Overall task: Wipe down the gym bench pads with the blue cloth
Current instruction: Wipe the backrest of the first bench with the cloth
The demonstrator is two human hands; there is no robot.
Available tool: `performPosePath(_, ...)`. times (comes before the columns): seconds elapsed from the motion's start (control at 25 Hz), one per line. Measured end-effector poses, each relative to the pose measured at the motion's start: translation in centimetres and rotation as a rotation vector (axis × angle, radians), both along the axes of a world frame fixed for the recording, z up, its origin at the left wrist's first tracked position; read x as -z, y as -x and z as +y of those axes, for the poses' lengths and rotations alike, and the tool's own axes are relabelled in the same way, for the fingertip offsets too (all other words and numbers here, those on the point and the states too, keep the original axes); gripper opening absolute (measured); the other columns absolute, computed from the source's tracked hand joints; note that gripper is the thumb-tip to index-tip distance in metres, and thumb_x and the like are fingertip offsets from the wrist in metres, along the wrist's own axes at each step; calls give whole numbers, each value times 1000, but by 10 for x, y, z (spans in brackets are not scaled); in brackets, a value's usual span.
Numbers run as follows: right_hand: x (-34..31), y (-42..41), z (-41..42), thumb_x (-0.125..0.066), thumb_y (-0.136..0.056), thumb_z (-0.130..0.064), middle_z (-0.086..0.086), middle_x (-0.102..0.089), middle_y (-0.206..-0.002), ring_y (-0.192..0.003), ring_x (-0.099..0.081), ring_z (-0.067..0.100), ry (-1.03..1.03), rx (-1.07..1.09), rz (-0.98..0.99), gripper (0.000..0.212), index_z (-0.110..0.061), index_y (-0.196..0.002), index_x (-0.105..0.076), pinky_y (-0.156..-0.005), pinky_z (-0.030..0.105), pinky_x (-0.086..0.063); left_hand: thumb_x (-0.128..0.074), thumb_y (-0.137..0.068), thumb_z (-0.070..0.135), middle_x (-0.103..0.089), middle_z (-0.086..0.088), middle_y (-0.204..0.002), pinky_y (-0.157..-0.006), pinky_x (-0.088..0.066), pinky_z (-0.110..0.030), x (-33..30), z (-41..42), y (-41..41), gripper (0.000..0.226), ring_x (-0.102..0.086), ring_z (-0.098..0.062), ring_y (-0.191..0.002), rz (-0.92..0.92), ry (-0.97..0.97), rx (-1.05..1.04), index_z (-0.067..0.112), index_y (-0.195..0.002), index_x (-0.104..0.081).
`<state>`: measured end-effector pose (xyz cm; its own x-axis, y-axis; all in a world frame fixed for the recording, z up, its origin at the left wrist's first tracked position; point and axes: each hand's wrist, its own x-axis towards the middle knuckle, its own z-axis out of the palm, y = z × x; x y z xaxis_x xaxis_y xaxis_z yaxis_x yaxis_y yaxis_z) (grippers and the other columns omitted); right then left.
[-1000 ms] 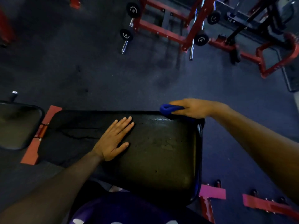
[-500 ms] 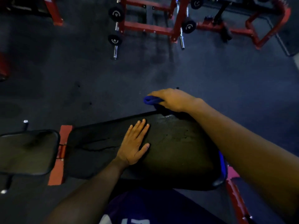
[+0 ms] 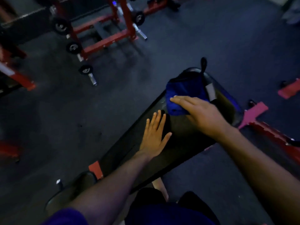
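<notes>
The long black bench pad (image 3: 183, 135) runs diagonally from lower left to upper right. A blue cloth (image 3: 183, 93) lies spread over its far end. My right hand (image 3: 199, 112) presses flat on the cloth's near edge, fingers straight and pointing left. Just beside it, my left hand (image 3: 154, 137) rests flat on the pad, fingers spread and straight, holding nothing. A second, smaller black pad (image 3: 73, 190) sits at the lower left, partly hidden by my left forearm.
Red rack frames (image 3: 103, 44) with bar sleeves and small weight plates (image 3: 73, 47) stand on the dark floor at the upper left. The bench's red base bars (image 3: 276, 135) stick out on the right. My legs are at the bottom.
My view has swung, so the bench now lies diagonally. The right hand brought the cloth from the pad's far edge onto the top surface and flattened over it. The left hand stayed flat.
</notes>
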<state>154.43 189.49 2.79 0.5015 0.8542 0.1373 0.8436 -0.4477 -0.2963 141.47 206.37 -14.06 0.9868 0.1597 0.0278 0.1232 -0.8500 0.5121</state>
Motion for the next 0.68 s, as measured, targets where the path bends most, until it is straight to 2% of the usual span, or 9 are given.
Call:
performPosePath(0.16, -11, 36, -51, -53, -85, -1, -11, -50, -145, -131, -49, 5, -450, 356, 130, 62, -20, -144, -47, -107, 19, -39, -38, -105, 52, 5, -2, -172, -128, 6, -44, -10, 0, -11, 73, 5, -20, -159, -155, -185, 329, 21, -163, -5)
performPosePath(0.28, -10, 79, -91, -50, -93, -2, -5, -60, -134, -122, -56, 6, -755, 646, 149, 47, -15, -138, -53, -104, 18, -40, -38, -105, 51, 2, -3, -172, -127, -7, -54, -9, -8, -12, 72, 2, -23, -159, -165, -281, 497, 22, -163, -6)
performPosePath(0.4, 12, 146, -120, -53, -98, -4, -7, -64, -110, -94, -58, -9, -889, 927, 172, 36, -15, -132, -55, -84, 6, -41, -33, -106, 49, 7, -5, -171, -126, -7, -57, -7, -16, -7, 72, 7, -23, -158, -170, -340, 485, 19, -163, -1)
performPosePath(0.48, 36, 191, -128, -52, -102, -11, -14, -63, -99, -86, -57, -14, -958, 1044, 220, 27, -17, -127, -56, -76, 4, -40, -31, -106, 48, 8, -7, -170, -127, -3, -54, -8, -20, -2, 71, 8, -23, -158, -157, -361, 487, 17, -163, -2)
performPosePath(0.56, 59, 226, -121, -52, -103, -16, -22, -61, -91, -82, -58, -14, -1007, 1136, 287, 22, -24, -123, -57, -69, 4, -40, -35, -106, 45, 4, -8, -171, -127, -4, -51, 1, -17, 12, 70, 3, -24, -159, -227, -432, 630, 13, -163, -8)
performPosePath(0.68, 97, 264, -96, -51, -103, -21, -18, -61, -86, -76, -58, -8, -1041, 1230, 388, 21, -38, -116, -53, -62, 8, -41, -34, -106, 48, -1, -6, -170, -127, -4, -50, 38, 1, 42, 70, 3, -21, -159, -296, -570, 804, 13, -162, -10)
